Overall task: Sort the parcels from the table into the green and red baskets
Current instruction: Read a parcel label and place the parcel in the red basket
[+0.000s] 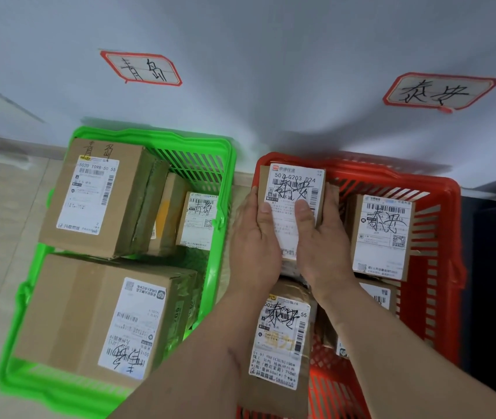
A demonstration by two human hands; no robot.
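Over the red basket (449, 189), both hands hold one small parcel (293, 189). The left hand (256, 246) grips its left side, and the right hand (322, 246) grips its right side. Both thumbs lie flat on the white label. The parcel hangs above the far left corner of the red basket. It has not been let go yet.

The step looks like putting this parcel into the red basket. The scrawl on its label looks like the writing on the right sign (438, 92), which is on the wall above the red basket. So the red basket seems to be the right home for it. Next, the hands likely need to lower the parcel into a free spot by the far wall, then let go. It should land flat and not tip onto the boxes below.

Now the count, all from the head view. Two baskets sit side by side on the floor, the green basket (225, 164) on the left. Two signs are on the wall, the left sign (142, 68) above the green one. Four parcels show in the green basket. At least three show in the red basket, not counting the held one. More may be hidden under the arms. The table cannot be seen.
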